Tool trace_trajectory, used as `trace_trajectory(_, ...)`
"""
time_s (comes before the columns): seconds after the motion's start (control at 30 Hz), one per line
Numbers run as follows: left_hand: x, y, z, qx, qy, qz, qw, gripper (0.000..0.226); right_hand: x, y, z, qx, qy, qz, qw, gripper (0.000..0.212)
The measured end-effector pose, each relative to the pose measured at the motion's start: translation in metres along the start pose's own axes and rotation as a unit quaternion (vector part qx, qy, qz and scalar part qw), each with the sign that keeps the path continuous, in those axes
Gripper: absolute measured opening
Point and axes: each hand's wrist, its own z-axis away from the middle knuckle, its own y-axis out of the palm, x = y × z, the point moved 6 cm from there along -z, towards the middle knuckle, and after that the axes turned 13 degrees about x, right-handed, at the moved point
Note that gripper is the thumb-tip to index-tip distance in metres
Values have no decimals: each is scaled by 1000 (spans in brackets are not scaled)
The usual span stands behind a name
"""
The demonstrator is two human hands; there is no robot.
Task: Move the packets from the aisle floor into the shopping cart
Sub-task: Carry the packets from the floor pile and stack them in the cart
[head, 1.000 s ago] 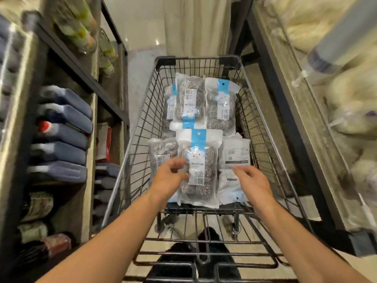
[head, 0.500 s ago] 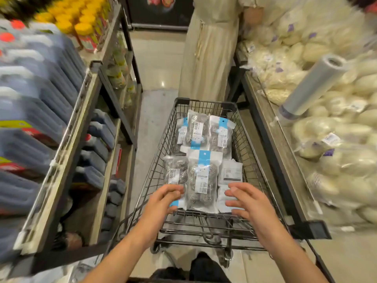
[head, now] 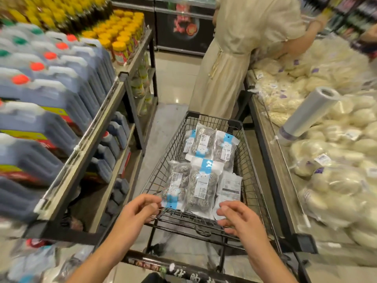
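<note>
A black wire shopping cart (head: pixel 247 164) stands in the aisle in front of me. Several clear packets of steel scourers with blue-and-white headers (head: pixel 201 185) lie flat in its basket, in a near row and a far row (head: pixel 204 141). My left hand (head: pixel 135 211) hovers over the cart's near left corner, fingers loosely curled, holding nothing. My right hand (head: pixel 238 218) hangs over the near right edge, fingers relaxed and empty. The cart's handle bar (head: pixel 183 267) crosses the bottom of the view. No floor packets are in sight.
A shelf rack (head: pixel 85 144) with dark jugs and yellow-capped bottles lines the left. A display counter (head: pixel 271 160) of bagged white food with a plastic bag roll (head: pixel 308 115) runs along the right. A person in a cream dress (head: pixel 228 58) stands just beyond the cart.
My head has lifted, so the view now takes in the aisle and the person ahead. Both hands have drawn back from the packets to the cart's near edge.
</note>
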Motion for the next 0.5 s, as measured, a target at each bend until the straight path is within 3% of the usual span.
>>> trace_trajectory(0.3,7,4,78,-165,-1,-8,986,19,10,-4,-10,109,-23,51,992,10)
trace_trajectory(0.5,33,18,149,-295,-39,52,953,20,32,62,-11,263,-46,86,960,11)
